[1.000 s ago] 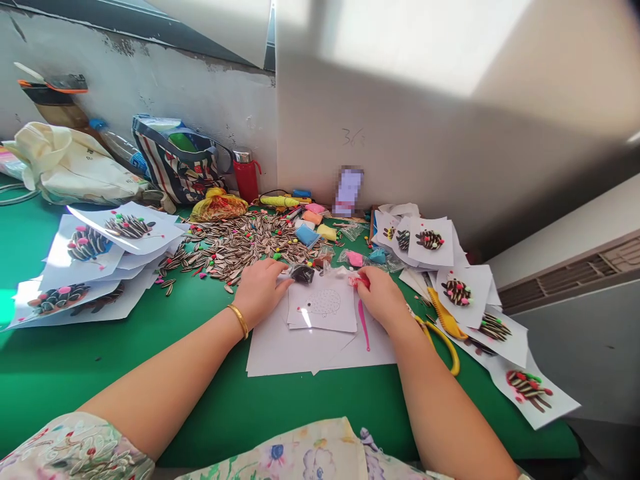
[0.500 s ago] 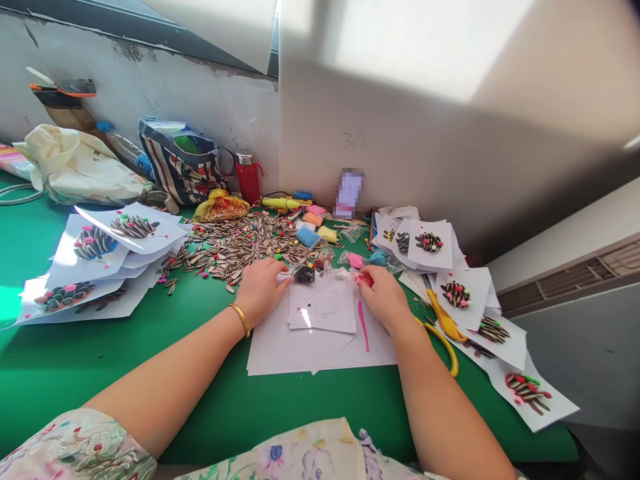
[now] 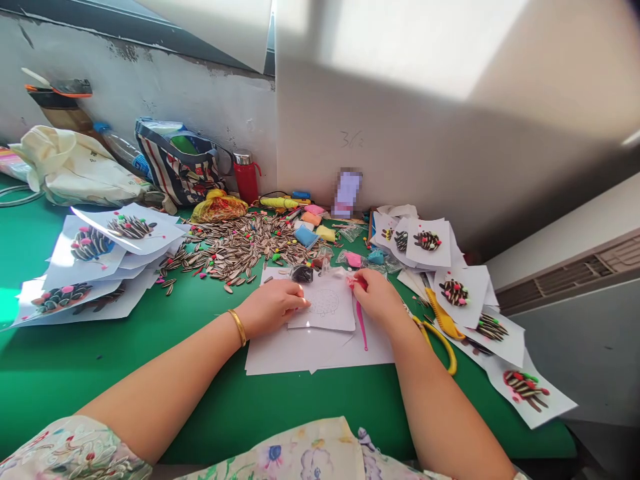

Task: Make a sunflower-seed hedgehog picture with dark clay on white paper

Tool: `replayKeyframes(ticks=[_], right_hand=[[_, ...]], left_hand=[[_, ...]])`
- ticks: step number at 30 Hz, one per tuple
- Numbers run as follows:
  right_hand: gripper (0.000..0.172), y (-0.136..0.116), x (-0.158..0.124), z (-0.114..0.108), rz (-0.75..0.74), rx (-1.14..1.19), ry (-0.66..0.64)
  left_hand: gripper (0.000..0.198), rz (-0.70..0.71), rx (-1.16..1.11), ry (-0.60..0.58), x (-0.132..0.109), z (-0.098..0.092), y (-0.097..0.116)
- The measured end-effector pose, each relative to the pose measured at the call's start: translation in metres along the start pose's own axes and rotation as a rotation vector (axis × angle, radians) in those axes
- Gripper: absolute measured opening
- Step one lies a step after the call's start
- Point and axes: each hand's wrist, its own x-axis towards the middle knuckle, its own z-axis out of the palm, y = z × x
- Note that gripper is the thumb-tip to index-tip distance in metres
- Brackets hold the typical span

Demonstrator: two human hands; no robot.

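Observation:
A small white card (image 3: 320, 321) with an outlined hedgehog drawing lies on larger white paper (image 3: 280, 357) in front of me. My left hand (image 3: 275, 305) rests over the card's left side, fingers bent together and covering the hedgehog's face; whatever is between them is hidden. Beyond the card, my right hand (image 3: 379, 297) pinches a small clear bag of red modelling clay (image 3: 356, 282). Just below that hand lies a pink clay tool (image 3: 361, 327). Black clay (image 3: 303, 274) in clear wrap sits at the card's top edge.
Sunflower seeds (image 3: 240, 243) are heaped behind the paper, beside wrapped clay in several colours. Finished seed-hedgehog cards lie in a left stack (image 3: 140, 257) and a right group (image 3: 457, 280). Yellow-handled scissors (image 3: 447, 350) are by my right forearm. A red flask (image 3: 245, 180) stands near the wall.
My left hand has moved right and toward me, from the paper's upper edge onto the drawing's face. My right hand has shifted slightly left, still gripping the bag of red clay.

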Motion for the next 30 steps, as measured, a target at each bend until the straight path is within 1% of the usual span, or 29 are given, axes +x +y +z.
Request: replayKeyframes(ticks=[4,10,13,16,20,24,26,30], right_hand=[[0.019,0.000,0.000,0.000,0.016,-0.020,0.002],[0.021,0.003,0.000,-0.002,0.018,-0.081,0.023],[0.023,0.004,0.000,-0.002,-0.001,-0.084,0.026],[0.025,0.003,0.000,0.000,-0.016,-0.066,0.022],[0.029,0.000,-0.001,0.000,-0.018,-0.057,0.017],[0.032,0.001,0.000,0.000,-0.018,-0.055,0.008],[0.033,0.002,0.000,0.000,-0.022,-0.040,0.011],[0.035,0.004,0.001,0.002,-0.030,-0.027,0.024]], left_hand=[[0.029,-0.012,0.028,-0.024,0.001,0.000,0.001],[0.030,-0.025,-0.005,-0.009,0.000,-0.001,0.002],[0.028,-0.061,-0.032,-0.002,-0.001,-0.003,0.004],[0.026,-0.097,-0.052,-0.018,0.000,-0.007,0.008],[0.038,-0.095,-0.048,-0.013,0.000,-0.009,0.010],[0.051,-0.099,-0.038,0.014,-0.001,-0.004,0.007],[0.053,-0.111,-0.030,0.023,-0.002,-0.002,0.005],[0.051,-0.119,-0.027,0.021,-0.002,-0.002,0.004]])
